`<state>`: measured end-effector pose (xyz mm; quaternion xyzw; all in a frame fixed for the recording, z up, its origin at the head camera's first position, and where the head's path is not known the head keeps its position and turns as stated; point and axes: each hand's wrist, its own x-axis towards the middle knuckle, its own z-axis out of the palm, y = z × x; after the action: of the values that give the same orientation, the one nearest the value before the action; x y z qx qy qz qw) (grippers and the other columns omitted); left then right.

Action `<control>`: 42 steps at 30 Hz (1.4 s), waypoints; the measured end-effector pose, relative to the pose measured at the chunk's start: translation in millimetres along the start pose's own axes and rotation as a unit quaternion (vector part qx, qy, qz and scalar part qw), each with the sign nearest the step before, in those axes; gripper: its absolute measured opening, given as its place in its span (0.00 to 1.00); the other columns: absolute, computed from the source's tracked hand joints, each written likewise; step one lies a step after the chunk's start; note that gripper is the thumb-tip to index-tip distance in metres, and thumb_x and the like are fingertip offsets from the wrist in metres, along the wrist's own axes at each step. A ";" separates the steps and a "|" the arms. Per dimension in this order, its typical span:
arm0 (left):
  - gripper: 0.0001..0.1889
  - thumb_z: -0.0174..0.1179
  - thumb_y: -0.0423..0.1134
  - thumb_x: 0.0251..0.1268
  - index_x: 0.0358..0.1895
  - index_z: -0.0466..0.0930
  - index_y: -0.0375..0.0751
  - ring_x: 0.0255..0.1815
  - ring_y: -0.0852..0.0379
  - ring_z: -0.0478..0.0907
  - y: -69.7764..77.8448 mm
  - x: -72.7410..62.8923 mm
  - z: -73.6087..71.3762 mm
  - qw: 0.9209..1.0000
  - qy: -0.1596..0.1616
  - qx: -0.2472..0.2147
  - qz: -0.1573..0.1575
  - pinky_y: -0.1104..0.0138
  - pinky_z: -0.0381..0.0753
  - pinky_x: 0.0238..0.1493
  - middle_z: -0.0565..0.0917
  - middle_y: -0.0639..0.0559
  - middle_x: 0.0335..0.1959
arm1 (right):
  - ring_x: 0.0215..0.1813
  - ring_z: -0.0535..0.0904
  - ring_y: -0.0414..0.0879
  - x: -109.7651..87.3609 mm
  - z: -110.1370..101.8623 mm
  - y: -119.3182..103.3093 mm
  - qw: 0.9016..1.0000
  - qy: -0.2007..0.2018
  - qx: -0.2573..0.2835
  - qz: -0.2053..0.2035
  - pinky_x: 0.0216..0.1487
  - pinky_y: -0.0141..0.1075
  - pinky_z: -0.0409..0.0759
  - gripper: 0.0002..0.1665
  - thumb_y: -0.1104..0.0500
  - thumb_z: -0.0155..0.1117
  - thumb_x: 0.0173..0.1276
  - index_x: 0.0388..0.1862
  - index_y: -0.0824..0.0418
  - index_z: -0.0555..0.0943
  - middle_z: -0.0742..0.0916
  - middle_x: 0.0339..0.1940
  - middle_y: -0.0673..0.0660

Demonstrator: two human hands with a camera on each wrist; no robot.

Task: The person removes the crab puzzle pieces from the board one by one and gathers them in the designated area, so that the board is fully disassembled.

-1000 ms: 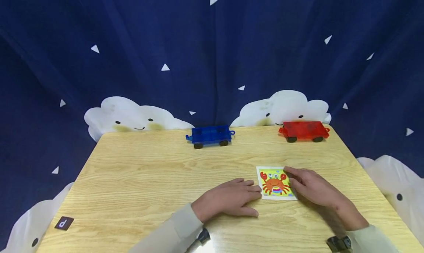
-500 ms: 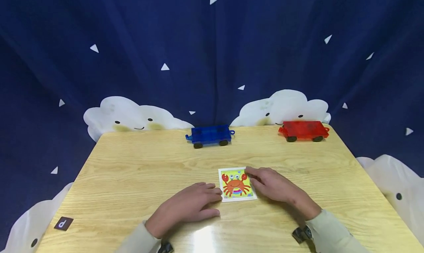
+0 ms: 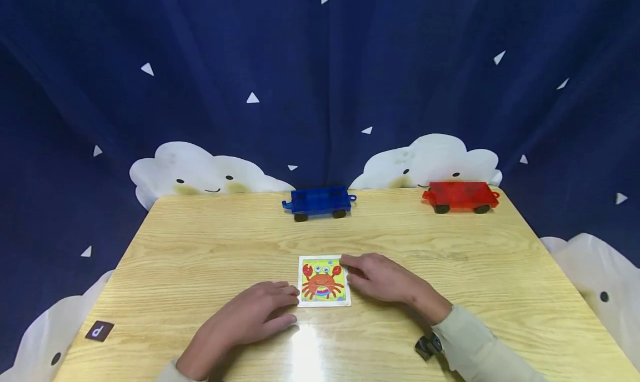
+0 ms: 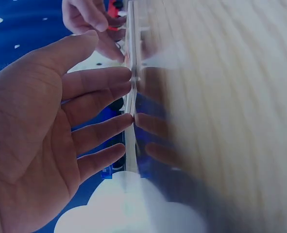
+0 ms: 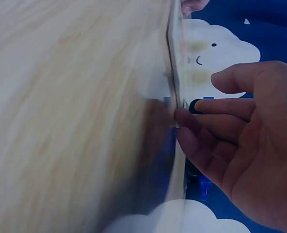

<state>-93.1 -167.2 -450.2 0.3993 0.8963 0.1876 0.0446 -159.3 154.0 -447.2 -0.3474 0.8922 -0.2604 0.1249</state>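
A flat square crab picture (image 3: 323, 291), orange-red on yellow inside a white border, lies on the wooden table in the head view. My left hand (image 3: 252, 312) is at its left edge, fingers extended and tips right at the border. At the right edge, my right hand (image 3: 382, 279) has its fingertips on the upper right corner and side. In the left wrist view the left fingers (image 4: 104, 102) reach the panel's thin edge with gaps between them. The right wrist view shows the right fingers (image 5: 206, 131) bent loosely, tips against the edge.
A blue toy wagon (image 3: 319, 201) stands at the table's back edge, a red toy wagon (image 3: 462, 196) at the back right corner. A small dark tile with a white letter (image 3: 99, 331) lies at the left edge. Behind hangs a dark blue curtain (image 3: 225, 65) with clouds.
Both hands and the crab picture between them have slid left across the table, from right of centre to about the middle. The wagons and the tile have stayed put.
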 end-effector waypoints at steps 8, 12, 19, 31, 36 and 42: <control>0.16 0.60 0.48 0.76 0.54 0.87 0.41 0.64 0.52 0.78 -0.6 2.5 -0.5 1.000 0.018 0.002 0.021 0.55 0.75 0.65 0.84 0.53 0.58 | 0.44 0.77 0.39 4.8 -2.0 -3.9 1.000 -0.005 0.004 0.017 0.50 0.41 0.79 0.23 0.58 0.56 0.80 0.70 0.61 0.77 0.86 0.55 0.50; 0.15 0.61 0.47 0.75 0.53 0.87 0.41 0.63 0.53 0.78 1.0 2.7 -0.7 0.999 0.015 0.004 0.027 0.55 0.75 0.65 0.85 0.53 0.57 | 0.44 0.77 0.39 5.0 -1.9 -3.8 1.000 -0.008 0.003 0.023 0.50 0.41 0.79 0.23 0.58 0.56 0.80 0.70 0.60 0.77 0.86 0.54 0.50; 0.15 0.61 0.48 0.75 0.53 0.87 0.44 0.56 0.57 0.81 7.8 2.6 -1.9 1.000 0.026 0.005 0.010 0.57 0.79 0.60 0.85 0.55 0.51 | 0.41 0.77 0.40 7.6 -2.1 -5.6 1.000 0.012 0.001 0.028 0.45 0.38 0.77 0.25 0.58 0.58 0.78 0.71 0.60 0.78 0.85 0.47 0.47; 0.27 0.56 0.55 0.76 0.70 0.76 0.43 0.77 0.47 0.62 39.5 36.6 21.2 0.997 -0.018 0.071 0.030 0.54 0.68 0.71 0.71 0.46 0.74 | 0.47 0.82 0.41 42.4 -7.8 4.7 0.995 0.021 0.093 -0.026 0.53 0.41 0.81 0.18 0.65 0.58 0.77 0.62 0.60 0.83 0.88 0.54 0.50; 0.27 0.57 0.55 0.76 0.69 0.77 0.44 0.78 0.46 0.59 41.1 43.4 26.9 0.995 -0.011 0.086 0.056 0.54 0.66 0.72 0.70 0.45 0.75 | 0.49 0.83 0.42 65.0 -7.7 9.6 0.987 -0.012 0.155 -0.041 0.53 0.38 0.80 0.16 0.66 0.57 0.78 0.59 0.61 0.84 0.90 0.49 0.50; 0.28 0.52 0.58 0.78 0.70 0.76 0.45 0.77 0.44 0.59 40.4 47.6 29.7 0.992 -0.015 0.097 0.076 0.53 0.61 0.75 0.70 0.47 0.74 | 0.53 0.83 0.45 82.3 -4.3 5.1 0.981 -0.056 0.179 -0.043 0.55 0.37 0.79 0.17 0.66 0.56 0.79 0.61 0.63 0.83 0.89 0.52 0.51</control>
<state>-90.3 -98.7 -459.3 0.4712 0.8767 0.0967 0.0047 -223.7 102.5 -449.9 -0.3718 0.8066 -0.4014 0.2236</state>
